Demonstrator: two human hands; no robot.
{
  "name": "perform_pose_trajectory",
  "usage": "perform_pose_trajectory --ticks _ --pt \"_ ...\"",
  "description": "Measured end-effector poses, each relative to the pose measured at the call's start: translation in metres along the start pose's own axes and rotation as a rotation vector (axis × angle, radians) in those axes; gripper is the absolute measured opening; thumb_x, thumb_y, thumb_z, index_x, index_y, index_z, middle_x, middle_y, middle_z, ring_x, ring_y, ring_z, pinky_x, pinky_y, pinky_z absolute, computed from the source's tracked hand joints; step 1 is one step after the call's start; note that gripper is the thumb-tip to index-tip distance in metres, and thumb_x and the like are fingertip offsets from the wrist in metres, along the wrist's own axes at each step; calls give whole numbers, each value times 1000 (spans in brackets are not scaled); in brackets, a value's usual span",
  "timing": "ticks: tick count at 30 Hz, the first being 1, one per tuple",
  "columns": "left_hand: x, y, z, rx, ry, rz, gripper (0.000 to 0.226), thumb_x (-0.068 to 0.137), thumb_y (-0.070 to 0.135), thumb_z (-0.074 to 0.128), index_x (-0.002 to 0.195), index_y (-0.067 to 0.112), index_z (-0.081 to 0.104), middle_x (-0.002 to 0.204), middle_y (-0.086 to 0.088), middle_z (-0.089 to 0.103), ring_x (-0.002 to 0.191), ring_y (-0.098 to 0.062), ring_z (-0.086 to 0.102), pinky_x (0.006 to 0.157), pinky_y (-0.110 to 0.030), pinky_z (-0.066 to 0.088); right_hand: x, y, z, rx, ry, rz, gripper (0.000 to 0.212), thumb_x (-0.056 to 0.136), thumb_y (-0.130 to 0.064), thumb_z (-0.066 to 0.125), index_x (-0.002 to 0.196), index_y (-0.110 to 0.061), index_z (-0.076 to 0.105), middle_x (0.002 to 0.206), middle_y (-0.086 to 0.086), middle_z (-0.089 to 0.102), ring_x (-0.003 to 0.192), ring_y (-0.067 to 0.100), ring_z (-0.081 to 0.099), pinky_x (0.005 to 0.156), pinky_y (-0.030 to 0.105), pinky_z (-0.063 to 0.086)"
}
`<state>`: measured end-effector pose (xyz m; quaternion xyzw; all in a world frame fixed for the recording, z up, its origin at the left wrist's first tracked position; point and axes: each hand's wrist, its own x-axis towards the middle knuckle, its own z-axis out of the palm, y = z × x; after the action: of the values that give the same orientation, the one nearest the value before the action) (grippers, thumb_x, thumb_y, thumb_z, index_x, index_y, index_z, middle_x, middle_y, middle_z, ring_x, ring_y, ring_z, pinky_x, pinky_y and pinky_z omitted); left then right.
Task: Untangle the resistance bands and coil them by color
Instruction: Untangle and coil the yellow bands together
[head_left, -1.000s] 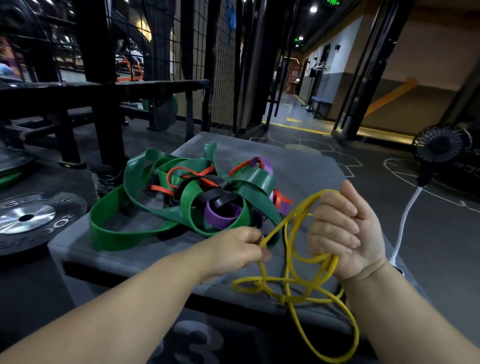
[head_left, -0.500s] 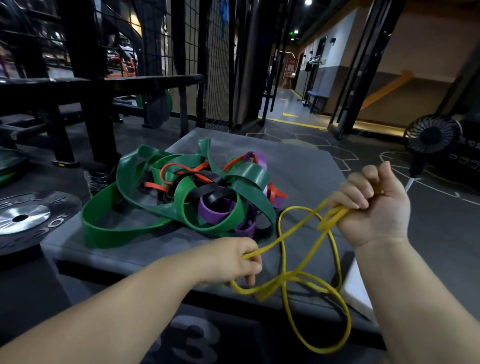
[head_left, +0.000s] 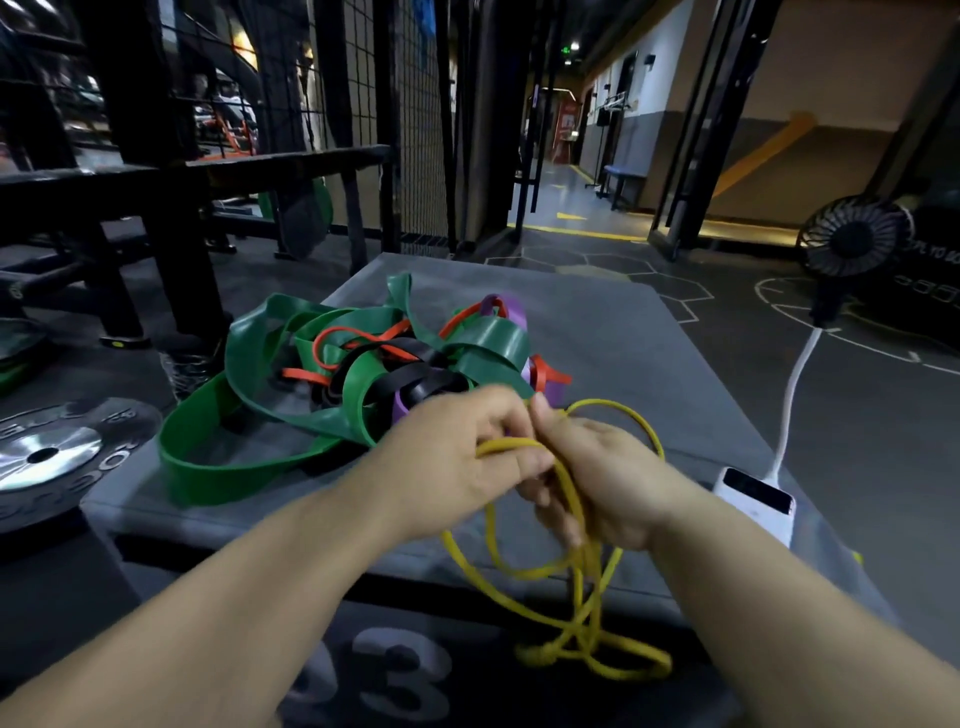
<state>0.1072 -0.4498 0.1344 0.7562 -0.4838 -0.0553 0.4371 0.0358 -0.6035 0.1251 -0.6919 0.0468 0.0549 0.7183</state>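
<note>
A thin yellow band (head_left: 576, 618) hangs in several loops over the front edge of the grey padded box (head_left: 623, 353). My left hand (head_left: 457, 457) and my right hand (head_left: 602, 483) are pressed together above the box's front, both closed on the yellow band's upper loops. Behind them lies a tangled pile: a wide green band (head_left: 249, 457), an orange band (head_left: 358, 338), a black band (head_left: 415, 384) and a purple band (head_left: 511, 306), all knotted through one another. My left hand hides the pile's near edge.
A white power bank (head_left: 753, 499) sits at the box's right edge, cabled to a small black fan (head_left: 852, 239) on the floor. A steel weight plate (head_left: 47, 457) lies left. Black rack frames (head_left: 156, 182) stand behind.
My right hand came down and left from the raised position to meet my left hand. The yellow band went from stretched between the hands to gathered in loops.
</note>
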Motion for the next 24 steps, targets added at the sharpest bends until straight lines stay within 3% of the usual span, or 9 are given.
perform_pose_trajectory --ticks 4,7,9,12,15,17,20,22,24 --pt "3 -8 -20 -211 107 -92 27 81 15 74 89 16 48 62 3 55 55 -8 50 55 -22 42 1 1 6 194 -246 161 64 77 -79 41 69 -16 50 50 0 38 29 5 21 33 11 21" --pt "2 -14 -26 -331 30 -89 18 85 7 68 92 12 52 66 9 57 58 -7 51 54 -20 42 4 9 3 320 -533 198 48 78 -66 64 73 -20 54 51 -6 43 30 -2 30 31 10 27" --pt "2 -16 -27 -333 22 -72 12 87 8 66 93 11 57 70 0 58 60 -9 51 55 -23 42 6 10 0 420 -675 203 39 87 -56 62 77 -19 54 53 -8 47 31 -2 32 31 10 31" --pt "0 -19 -24 -312 -28 -100 18 92 31 61 104 17 61 87 -17 61 70 -13 55 64 -28 47 9 9 -1 564 -729 194 35 96 -48 53 80 -17 55 54 -7 39 35 4 31 35 13 38" --pt "0 -28 -16 -386 -203 -173 48 86 66 46 120 34 58 111 11 66 103 -3 60 92 -33 48 11 10 -2 636 -683 196 35 97 -46 52 79 -15 52 55 -5 34 37 6 41 40 17 43" --pt "0 -27 -12 -291 -317 -129 60 72 76 55 125 47 49 117 25 59 113 4 55 102 -37 46 12 12 -3 642 -669 201 36 97 -46 53 78 -15 51 53 -5 41 39 5 51 40 18 45" --pt "2 -29 -12 -422 -371 -180 59 71 34 81 122 25 53 111 5 62 109 -8 59 98 -26 48 9 11 -3 624 -724 208 36 98 -45 50 79 -15 53 55 -5 49 39 6 44 43 17 45" --pt "1 -27 -17 -431 -384 -152 32 76 10 75 104 16 60 92 6 63 90 -6 60 83 -21 51 7 10 -4 588 -755 192 33 100 -42 47 81 -16 54 58 -6 41 43 7 40 48 17 46" --pt "3 -26 -19 -459 -353 -134 17 81 3 71 91 13 61 78 10 60 75 -3 56 70 -18 48 6 11 -7 531 -751 152 28 100 -38 48 82 -18 56 61 -7 38 46 5 48 57 19 52"
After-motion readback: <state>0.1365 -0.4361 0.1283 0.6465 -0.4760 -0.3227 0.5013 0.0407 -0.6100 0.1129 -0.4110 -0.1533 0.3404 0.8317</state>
